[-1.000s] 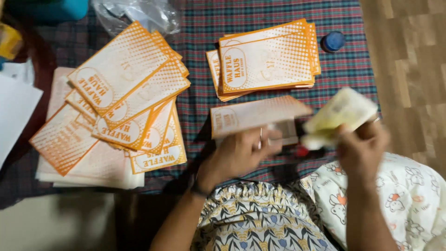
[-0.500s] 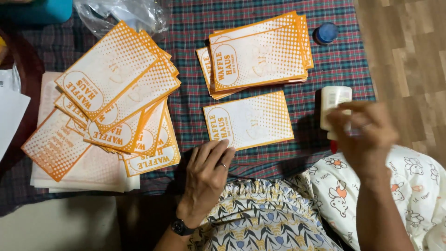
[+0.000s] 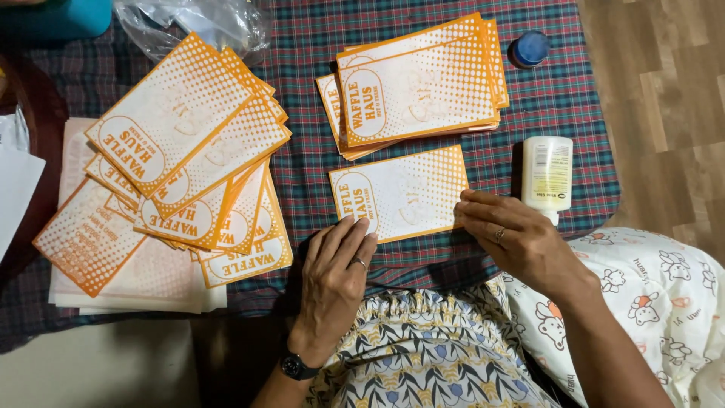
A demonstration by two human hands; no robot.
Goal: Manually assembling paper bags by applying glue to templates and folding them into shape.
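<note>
A single white and orange dotted paper bag [image 3: 400,193] lies flat on the plaid tablecloth [image 3: 310,174] in front of me. My left hand [image 3: 332,276] rests open just below its lower left corner, fingertips touching the edge. My right hand [image 3: 517,238] presses fingertips on the bag's right edge, holding nothing. A small white glue bottle [image 3: 547,175] lies on its side just right of the bag, above my right hand. A neat stack of the same bags [image 3: 419,87] sits beyond the single one.
A fanned pile of several more orange bags [image 3: 181,166] spreads over the left side on white sheets [image 3: 128,291]. A blue bottle cap [image 3: 530,47] lies at the far right, clear plastic wrap [image 3: 196,23] at the top, wooden floor [image 3: 664,98] to the right.
My right hand set the glue bottle down on the cloth and moved left onto the bag's right edge. The single bag now lies flat, and my left hand shifted to its lower left corner.
</note>
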